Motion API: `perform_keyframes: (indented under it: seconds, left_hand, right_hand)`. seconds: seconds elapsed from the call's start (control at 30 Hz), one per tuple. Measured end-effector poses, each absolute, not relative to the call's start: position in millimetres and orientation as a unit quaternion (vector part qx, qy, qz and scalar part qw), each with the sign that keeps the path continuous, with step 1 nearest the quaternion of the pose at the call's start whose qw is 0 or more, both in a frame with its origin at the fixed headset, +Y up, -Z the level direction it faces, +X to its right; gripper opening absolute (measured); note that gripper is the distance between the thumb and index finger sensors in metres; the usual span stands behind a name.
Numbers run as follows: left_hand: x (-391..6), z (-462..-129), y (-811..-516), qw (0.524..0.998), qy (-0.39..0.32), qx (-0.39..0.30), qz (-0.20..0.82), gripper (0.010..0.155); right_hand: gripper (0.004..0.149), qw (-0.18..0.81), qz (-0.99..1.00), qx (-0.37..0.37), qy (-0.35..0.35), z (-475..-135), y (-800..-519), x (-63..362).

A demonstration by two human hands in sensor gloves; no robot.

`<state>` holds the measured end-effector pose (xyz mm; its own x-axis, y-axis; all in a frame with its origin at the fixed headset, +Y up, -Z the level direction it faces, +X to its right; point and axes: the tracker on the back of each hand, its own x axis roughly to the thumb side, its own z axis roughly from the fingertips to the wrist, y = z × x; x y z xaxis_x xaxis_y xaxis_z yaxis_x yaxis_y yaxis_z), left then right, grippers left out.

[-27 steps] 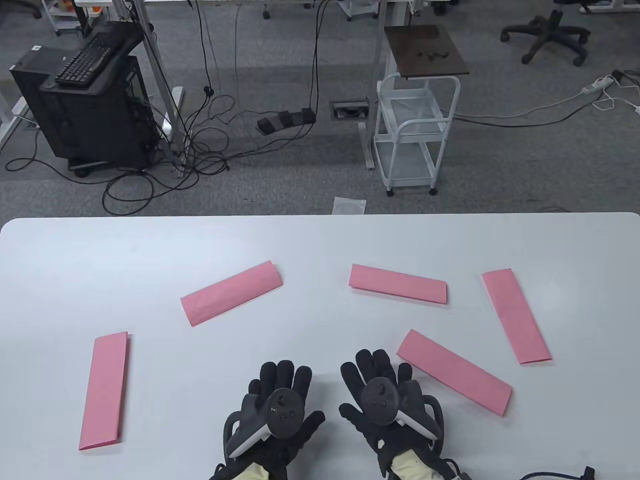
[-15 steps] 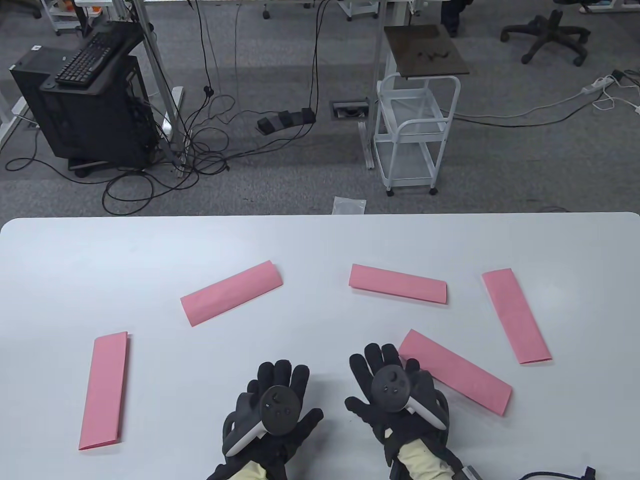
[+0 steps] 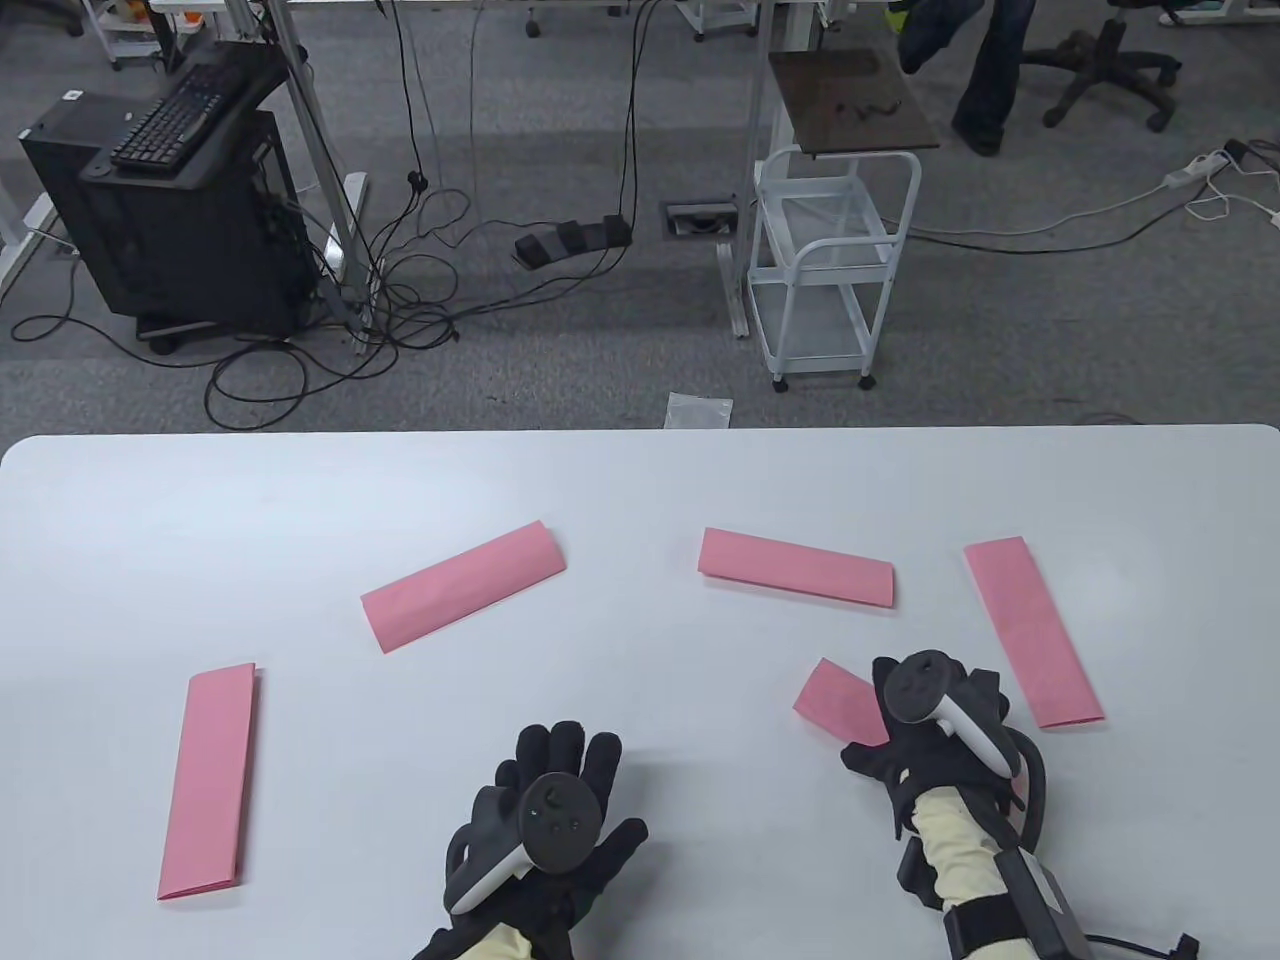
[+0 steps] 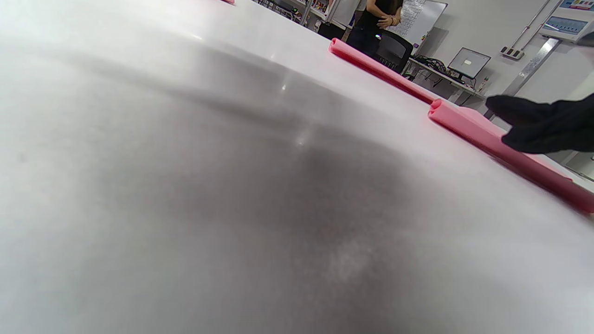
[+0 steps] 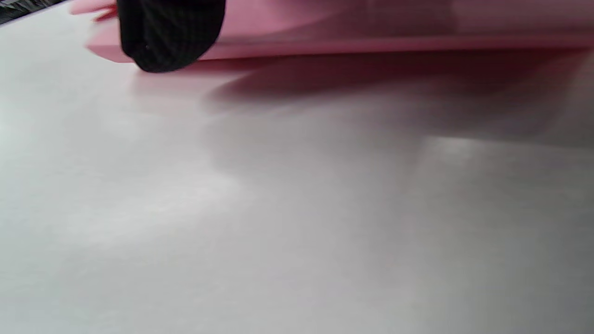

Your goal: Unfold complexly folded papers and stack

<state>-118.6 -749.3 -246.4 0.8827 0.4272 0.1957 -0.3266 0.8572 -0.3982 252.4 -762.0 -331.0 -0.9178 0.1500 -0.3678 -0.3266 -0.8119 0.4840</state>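
Rightward and forward since the earlier frame, the right hand (image 3: 925,735) now lies over the nearest folded pink paper (image 3: 840,700) on the worktop (image 3: 640,480), one fingertip (image 5: 169,35) apparently touching it; its grip is hidden. Left hand (image 3: 550,815) rests flat, fingers spread.

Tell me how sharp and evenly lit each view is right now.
Table view: sharp, evenly lit, soft shadows only under the left hand and right hand. Left wrist view: table smeared, with a broad dark shadow and small glare spots; folded paper fairly clear. Right wrist view: heavily blurred, paper and fingertip soft, a pale glare patch at right.
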Motion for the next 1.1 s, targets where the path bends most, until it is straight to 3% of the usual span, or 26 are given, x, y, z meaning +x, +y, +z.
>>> perform_keyframes:
  seconds: [0.13,0.4,0.63,0.83,1.1]
  left_hand:
    - [-118.3,-246.2,-749.6,0.953,-0.142,-0.182,0.198,0.077]
    - [-117.1,-245.5,-750.6,0.951,-0.146,-0.187,0.2,0.076]
    - [-116.5,-245.1,-752.5,0.947,-0.146,-0.2,0.205,0.076]
    - [-115.5,-245.6,-753.7,0.943,-0.149,-0.21,0.213,0.076]
    - [-108.7,-262.6,-749.7,0.937,-0.16,-0.204,0.233,0.076]
  right_hand:
    - [0.088,0.112,0.931,-0.165,0.304,-329.8,-773.8,257.5]
    - [0.083,0.173,0.916,-0.136,0.335,-331.4,-776.9,256.4]
    - [0.059,0.124,0.95,-0.123,0.261,-332.1,-773.4,247.1]
    - [0.057,0.18,0.947,-0.114,0.24,-329.7,-763.3,248.2]
    - [0.057,0.39,0.908,0.023,0.149,-324.7,-724.7,194.1]
